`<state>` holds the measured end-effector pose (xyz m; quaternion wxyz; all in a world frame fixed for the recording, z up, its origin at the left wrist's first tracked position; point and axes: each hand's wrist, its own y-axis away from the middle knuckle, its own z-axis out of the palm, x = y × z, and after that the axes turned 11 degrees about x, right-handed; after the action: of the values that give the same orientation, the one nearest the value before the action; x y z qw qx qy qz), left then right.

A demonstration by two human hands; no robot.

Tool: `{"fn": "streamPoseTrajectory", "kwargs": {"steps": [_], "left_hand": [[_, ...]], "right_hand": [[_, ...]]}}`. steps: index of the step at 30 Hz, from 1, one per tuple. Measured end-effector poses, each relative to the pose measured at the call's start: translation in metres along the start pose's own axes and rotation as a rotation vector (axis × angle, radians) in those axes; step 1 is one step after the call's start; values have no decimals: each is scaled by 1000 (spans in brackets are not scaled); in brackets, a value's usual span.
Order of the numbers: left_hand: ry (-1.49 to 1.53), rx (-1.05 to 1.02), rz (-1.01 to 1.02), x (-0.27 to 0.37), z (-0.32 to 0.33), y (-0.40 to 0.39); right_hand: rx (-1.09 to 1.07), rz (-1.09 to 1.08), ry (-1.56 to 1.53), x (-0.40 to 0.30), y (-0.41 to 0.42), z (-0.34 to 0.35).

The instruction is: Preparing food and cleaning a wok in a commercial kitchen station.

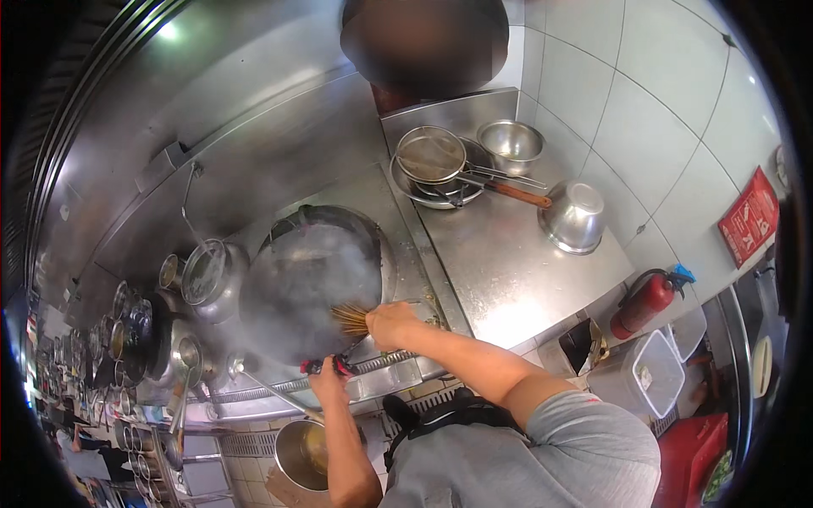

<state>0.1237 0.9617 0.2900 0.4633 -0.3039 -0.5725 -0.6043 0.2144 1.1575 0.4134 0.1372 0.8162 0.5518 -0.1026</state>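
Note:
My left hand (330, 383) is closed around a red and black cloth (343, 366) at the near edge of a large wok (317, 254). The wok's handle appears to be beneath the cloth, but I cannot tell exactly. In my right hand (395, 325) is a bamboo wok brush (349, 317), its splayed bristles pointing left over the wok's right side. Thick steam rises from the wok and hides much of its inside. Left of the wok stands a round metal pot (213, 279) under a thin faucet (185, 203).
On the right steel counter (470, 254), strainers (432, 155) lie across a basin, near a metal bowl (511, 146) and an upturned pot (575, 219). A ladle (279, 390) extends over the stove's front edge above a bucket (302, 454). A fire extinguisher (645, 305) stands right. Another person (95, 454) is far left.

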Motion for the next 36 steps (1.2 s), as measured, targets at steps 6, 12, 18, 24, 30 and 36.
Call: {"fn": "streamPoseTrajectory", "kwargs": {"steps": [6, 12, 18, 24, 30, 36], "left_hand": [[-47, -12, 105, -1, 1, -3], [-47, -13, 71, 5, 5, 0], [-150, 15, 159, 17, 16, 12], [-156, -17, 245, 26, 27, 18], [-83, -76, 384, 22, 26, 0], [-144, -62, 331, 32, 35, 18]], "right_hand": [[46, -35, -35, 8, 4, 7], [21, -28, -56, 16, 2, 6], [36, -31, -95, 25, 5, 6], [81, 0, -205, 43, 4, 24], [91, -27, -258, 50, 10, 23], [124, 2, -296, 56, 15, 26]]}}
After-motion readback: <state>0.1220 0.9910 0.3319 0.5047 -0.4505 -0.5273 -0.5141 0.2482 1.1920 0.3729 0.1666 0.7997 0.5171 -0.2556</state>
